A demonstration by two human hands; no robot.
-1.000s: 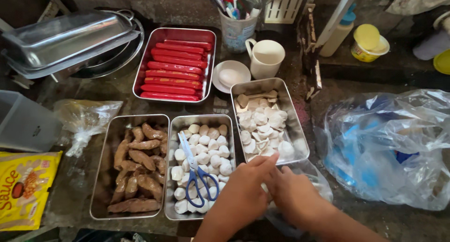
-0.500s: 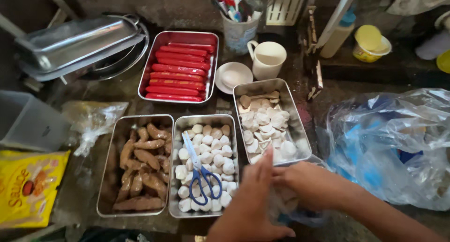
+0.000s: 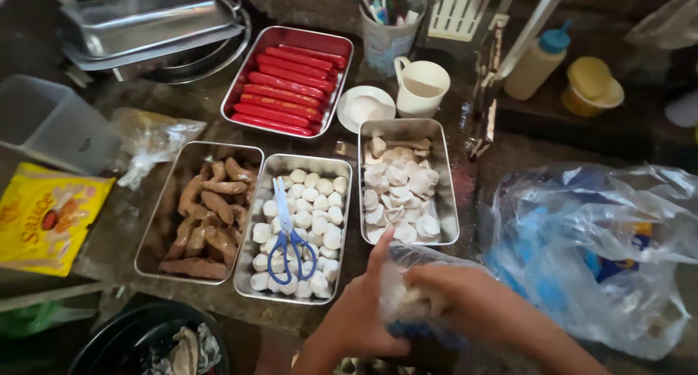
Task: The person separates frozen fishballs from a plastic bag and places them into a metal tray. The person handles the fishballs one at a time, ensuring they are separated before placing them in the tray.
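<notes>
My left hand [image 3: 360, 313] and my right hand [image 3: 465, 299] both grip a small clear plastic bag [image 3: 411, 291] of pale round pieces at the bottom centre. Just above the bag stands a steel tray [image 3: 445, 173] holding pale sliced pieces. To its left a steel tray [image 3: 343, 222] of white balls has blue-handled scissors [image 3: 289, 237] lying on top. Further left is a tray [image 3: 156, 222] of brown fried pieces. At the back sits a tray [image 3: 342, 70] of red sausages.
A large crumpled clear plastic bag [image 3: 603, 251] with blue contents lies at the right. A white mug [image 3: 422, 84], a small white dish [image 3: 363, 106], a squeeze bottle [image 3: 538, 59] and a yellow tub [image 3: 592, 84] stand behind. A yellow sauce packet [image 3: 43, 215] lies left, stacked steel lids [image 3: 145, 26] upper left.
The view has shifted right. My hands have drawn the small bag lower and to the right, away from the tray of sliced pieces.
</notes>
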